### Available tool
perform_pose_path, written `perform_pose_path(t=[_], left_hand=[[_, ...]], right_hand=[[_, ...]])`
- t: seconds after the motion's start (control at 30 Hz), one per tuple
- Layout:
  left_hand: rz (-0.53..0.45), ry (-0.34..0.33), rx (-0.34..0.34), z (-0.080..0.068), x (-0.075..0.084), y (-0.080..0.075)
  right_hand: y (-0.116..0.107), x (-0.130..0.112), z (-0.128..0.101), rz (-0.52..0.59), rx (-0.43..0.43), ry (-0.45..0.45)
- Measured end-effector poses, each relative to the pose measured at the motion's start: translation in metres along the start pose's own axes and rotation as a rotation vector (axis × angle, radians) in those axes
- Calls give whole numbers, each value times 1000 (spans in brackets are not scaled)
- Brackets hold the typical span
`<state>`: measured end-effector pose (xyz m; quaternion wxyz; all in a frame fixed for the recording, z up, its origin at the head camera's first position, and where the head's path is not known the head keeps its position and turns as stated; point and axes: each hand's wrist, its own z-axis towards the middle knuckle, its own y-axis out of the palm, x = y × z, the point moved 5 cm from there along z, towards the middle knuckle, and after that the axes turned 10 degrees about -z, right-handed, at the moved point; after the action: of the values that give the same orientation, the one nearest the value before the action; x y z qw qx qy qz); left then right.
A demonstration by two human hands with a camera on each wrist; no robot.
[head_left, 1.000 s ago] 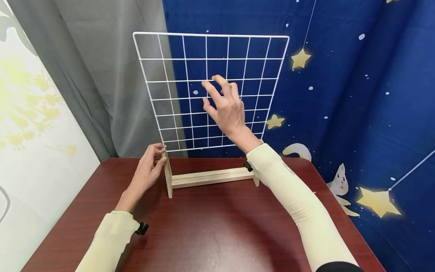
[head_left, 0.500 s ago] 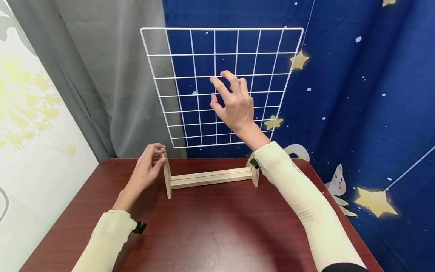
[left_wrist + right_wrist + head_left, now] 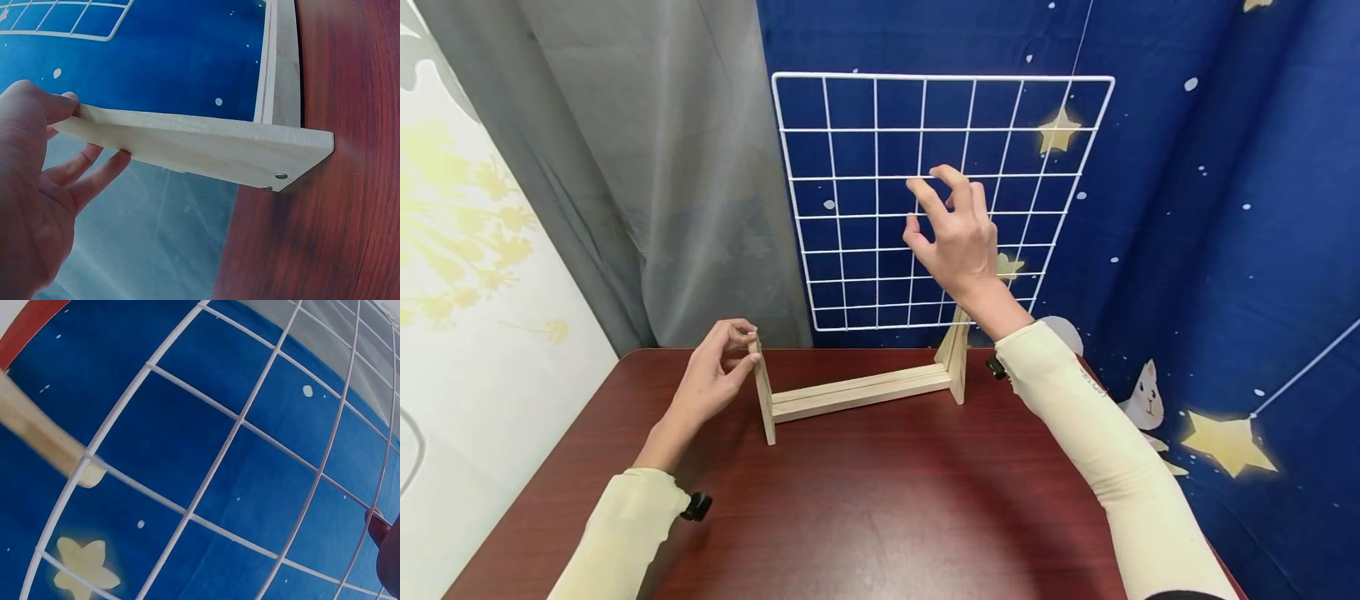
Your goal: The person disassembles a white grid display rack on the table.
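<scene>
In the head view a white wire grid panel (image 3: 876,177) is held up by my right hand (image 3: 958,237), which grips its wires near the middle with bent fingers. Below it a pale wooden stand is on the table, with a grooved crossbar (image 3: 861,393) between two uprights. My left hand (image 3: 707,379) pinches the top of the left upright (image 3: 765,408). The left wrist view shows thumb and fingers on either side of that upright (image 3: 206,140), with screw heads near its foot. The grid's lower edge overlaps the top of the right upright (image 3: 957,358).
A reddish-brown table (image 3: 865,508) lies under the stand. Behind it hang a grey curtain (image 3: 700,208) and a blue curtain (image 3: 1225,250) printed with stars. A white patterned surface (image 3: 475,333) is at the left.
My right hand has carried the grid rightward, away from the left upright. My left hand and the stand's left end have shifted slightly left and nearer; the right upright shows more now.
</scene>
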<state>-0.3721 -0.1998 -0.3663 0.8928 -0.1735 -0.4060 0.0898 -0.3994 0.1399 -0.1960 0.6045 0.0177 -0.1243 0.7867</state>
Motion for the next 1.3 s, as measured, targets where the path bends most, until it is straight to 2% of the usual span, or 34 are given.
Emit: perform_pose_path(t=[0.17,0.53,0.6,0.83,0.97,1.1,1.3], left_hand=[[18,-20,-7,-5,3,-3],[30,57,-36,-13,18,-5],[12,60,-40,-14,16,-5],[-15,63,-71,-20,-7,-11],[-53,97,-87,-22,-7,-14],[-81,110,-86,-25,-2,-16],[-80,137,-77,-28,23,-19]], right_hand=[[-2,10,-9,20,-30,7],[-13,22,-29,59,-131,-10],[-17,24,-33,68,-135,-11],[-26,32,-46,105,-177,5],[-31,35,-53,114,-200,27],[-33,38,-59,110,-219,45],[-33,43,-67,107,-237,60]])
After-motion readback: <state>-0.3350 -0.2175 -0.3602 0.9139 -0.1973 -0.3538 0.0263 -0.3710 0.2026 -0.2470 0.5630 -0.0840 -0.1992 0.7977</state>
